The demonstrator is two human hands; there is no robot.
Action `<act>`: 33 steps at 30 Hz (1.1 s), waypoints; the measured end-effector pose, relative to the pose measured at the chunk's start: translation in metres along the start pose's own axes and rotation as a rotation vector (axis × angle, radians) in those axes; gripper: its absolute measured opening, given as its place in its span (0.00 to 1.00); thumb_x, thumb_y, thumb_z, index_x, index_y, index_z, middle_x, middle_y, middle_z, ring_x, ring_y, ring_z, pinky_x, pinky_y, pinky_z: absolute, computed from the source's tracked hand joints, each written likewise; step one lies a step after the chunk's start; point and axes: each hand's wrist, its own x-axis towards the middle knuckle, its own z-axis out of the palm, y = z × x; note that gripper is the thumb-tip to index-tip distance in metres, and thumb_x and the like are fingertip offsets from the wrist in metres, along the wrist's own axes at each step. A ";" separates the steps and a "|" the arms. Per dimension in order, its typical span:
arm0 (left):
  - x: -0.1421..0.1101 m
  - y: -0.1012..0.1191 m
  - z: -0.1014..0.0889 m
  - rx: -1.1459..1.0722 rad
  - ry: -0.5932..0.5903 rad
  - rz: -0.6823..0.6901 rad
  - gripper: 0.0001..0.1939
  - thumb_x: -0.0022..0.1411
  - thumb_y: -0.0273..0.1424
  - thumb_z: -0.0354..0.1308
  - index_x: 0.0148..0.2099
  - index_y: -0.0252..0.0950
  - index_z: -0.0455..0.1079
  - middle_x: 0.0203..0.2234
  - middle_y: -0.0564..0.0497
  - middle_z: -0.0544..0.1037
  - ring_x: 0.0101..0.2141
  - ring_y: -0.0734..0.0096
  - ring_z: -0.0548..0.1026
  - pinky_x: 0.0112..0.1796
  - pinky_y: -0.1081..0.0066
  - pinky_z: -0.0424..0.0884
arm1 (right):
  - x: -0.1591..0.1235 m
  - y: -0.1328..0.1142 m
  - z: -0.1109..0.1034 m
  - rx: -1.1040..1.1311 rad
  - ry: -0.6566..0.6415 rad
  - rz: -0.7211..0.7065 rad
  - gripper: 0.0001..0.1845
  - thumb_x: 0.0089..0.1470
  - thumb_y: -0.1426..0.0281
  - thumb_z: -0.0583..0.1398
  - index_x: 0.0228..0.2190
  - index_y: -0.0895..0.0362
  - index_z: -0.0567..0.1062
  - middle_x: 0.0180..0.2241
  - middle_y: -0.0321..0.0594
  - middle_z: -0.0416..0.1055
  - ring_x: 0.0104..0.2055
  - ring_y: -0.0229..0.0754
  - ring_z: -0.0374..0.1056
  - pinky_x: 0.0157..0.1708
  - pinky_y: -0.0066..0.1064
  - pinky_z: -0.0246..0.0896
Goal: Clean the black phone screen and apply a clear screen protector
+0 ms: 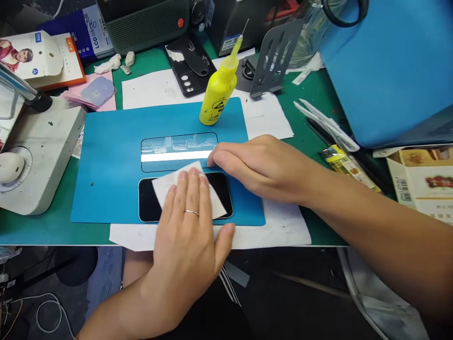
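My left hand (187, 226) lies flat with its fingers stretched out, pressing a white wipe (215, 203) onto a black-screened smartphone (146, 200). The wipe covers the middle of the screen. My right hand (251, 165) is closed, its curled fingertips at the right end of a clear screen protector (170, 163) with a dark rim and a white strip across it. Whether these fingers pinch anything is hidden. Both phone and protector rest on a blue mat (109, 165). Behind them a yellow dropper bottle (214, 97) with a needle tip stands slightly tilted.
At the back are a phone in a dark case (193, 71), a grey slotted stand (276, 61) and a dark speaker (148, 28). White tools (329, 123) lie on the right near an open carton (421, 184). A white lamp base (38, 156) occupies the left.
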 end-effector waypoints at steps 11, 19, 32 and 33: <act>0.000 0.024 0.004 -0.005 0.032 0.084 0.32 0.80 0.37 0.36 0.70 0.18 0.61 0.69 0.32 0.66 0.69 0.48 0.66 0.66 0.56 0.62 | -0.001 0.001 -0.005 -0.036 -0.007 -0.004 0.24 0.68 0.63 0.44 0.31 0.54 0.76 0.26 0.39 0.76 0.28 0.42 0.69 0.31 0.35 0.53; -0.036 0.004 -0.014 -0.073 -0.034 0.114 0.29 0.78 0.35 0.42 0.71 0.20 0.60 0.70 0.33 0.65 0.70 0.46 0.63 0.68 0.55 0.56 | 0.000 -0.003 -0.007 -0.046 -0.029 0.026 0.24 0.69 0.63 0.44 0.31 0.56 0.75 0.24 0.39 0.72 0.27 0.41 0.66 0.30 0.35 0.50; -0.068 -0.042 -0.029 0.011 -0.087 -0.055 0.34 0.78 0.38 0.45 0.76 0.21 0.50 0.75 0.32 0.54 0.76 0.52 0.48 0.72 0.56 0.46 | -0.001 -0.006 -0.005 -0.123 -0.030 -0.008 0.20 0.67 0.62 0.43 0.26 0.53 0.63 0.19 0.35 0.57 0.22 0.39 0.52 0.27 0.37 0.39; -0.066 -0.042 -0.028 0.016 -0.086 -0.078 0.34 0.78 0.39 0.44 0.76 0.21 0.50 0.75 0.32 0.53 0.76 0.50 0.49 0.72 0.55 0.47 | 0.000 -0.005 -0.004 -0.126 -0.028 -0.014 0.21 0.68 0.62 0.43 0.26 0.53 0.64 0.19 0.35 0.58 0.22 0.39 0.53 0.27 0.37 0.39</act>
